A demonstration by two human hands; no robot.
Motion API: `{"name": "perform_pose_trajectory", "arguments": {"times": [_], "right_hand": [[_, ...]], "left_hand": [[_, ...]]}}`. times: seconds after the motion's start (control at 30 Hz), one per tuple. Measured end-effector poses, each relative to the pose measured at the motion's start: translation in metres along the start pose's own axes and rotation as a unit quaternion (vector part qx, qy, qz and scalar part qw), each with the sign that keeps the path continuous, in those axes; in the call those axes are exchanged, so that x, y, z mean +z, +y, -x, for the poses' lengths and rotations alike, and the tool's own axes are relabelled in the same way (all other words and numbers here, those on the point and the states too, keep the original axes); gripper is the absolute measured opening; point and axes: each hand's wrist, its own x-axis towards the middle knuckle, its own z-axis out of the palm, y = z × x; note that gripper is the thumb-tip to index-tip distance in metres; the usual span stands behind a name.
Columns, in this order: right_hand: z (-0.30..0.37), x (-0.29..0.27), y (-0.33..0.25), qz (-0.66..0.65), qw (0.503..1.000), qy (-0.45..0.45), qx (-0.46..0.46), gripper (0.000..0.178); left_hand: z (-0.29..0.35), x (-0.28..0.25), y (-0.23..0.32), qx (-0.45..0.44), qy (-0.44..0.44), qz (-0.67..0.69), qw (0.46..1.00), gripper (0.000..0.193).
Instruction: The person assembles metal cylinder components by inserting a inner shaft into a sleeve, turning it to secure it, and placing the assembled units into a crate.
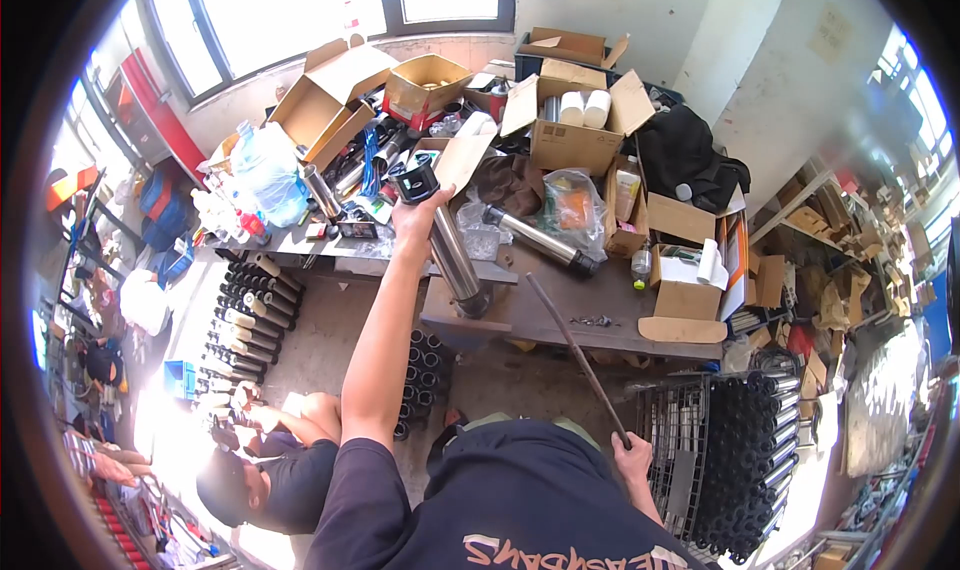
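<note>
My left hand (416, 220) is wrapped round the upper part of a shiny metal cylinder (454, 260), just under its black ring-shaped top fitting (415, 180). Tilted, the cylinder rests its dark lower end on a brown plate (455, 313) at the bench's near edge. Down at my right side, my right hand (632, 457) is closed round the lower end of a long dark metal rod (575, 355). The rod slants up and left, its far tip over the bench and apart from the cylinder. A similar metal cylinder (540, 240) lies on the bench behind.
The cluttered workbench (625, 327) carries several open cardboard boxes (577, 140) and plastic bags. A person (285, 480) sits low at my left, near rows of cylinders (250, 320). Black tubes (425, 370) stand beneath the bench. A wire cage (672, 440) of cylinders is at right.
</note>
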Motion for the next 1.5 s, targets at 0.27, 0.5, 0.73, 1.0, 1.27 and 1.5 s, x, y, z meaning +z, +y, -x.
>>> {"name": "perform_pose_trajectory", "arguments": {"times": [0.27, 0.5, 0.73, 1.0, 1.27, 1.5], "right_hand": [[-0.007, -0.009, -0.050, -0.089, 0.995, -0.024, -0.036, 0.034], [-0.019, -0.040, -0.062, -0.105, 0.991, -0.049, -0.074, 0.035], [-0.023, -0.065, -0.082, -0.107, 0.986, -0.076, -0.102, 0.027], [-0.021, -0.082, -0.105, -0.099, 0.987, -0.094, -0.090, 0.024], [-0.032, -0.089, -0.270, -0.016, 0.886, -0.149, -0.439, 0.040], [0.015, 0.019, -0.535, -0.038, 0.335, -0.144, -0.930, 0.033]], "left_hand": [[0.049, 0.011, -0.040, 0.358, 0.294, -0.272, 0.843, 0.067], [0.096, 0.004, -0.058, 0.326, 0.108, -0.133, 0.930, 0.074], [0.044, -0.025, -0.003, 0.178, -0.276, -0.116, 0.938, 0.059], [0.087, 0.036, -0.048, 0.349, 0.181, -0.175, 0.903, 0.054], [0.079, 0.026, -0.045, 0.297, 0.088, -0.152, 0.939, 0.055], [0.081, 0.002, -0.051, 0.295, 0.062, -0.162, 0.939, 0.052]]}}
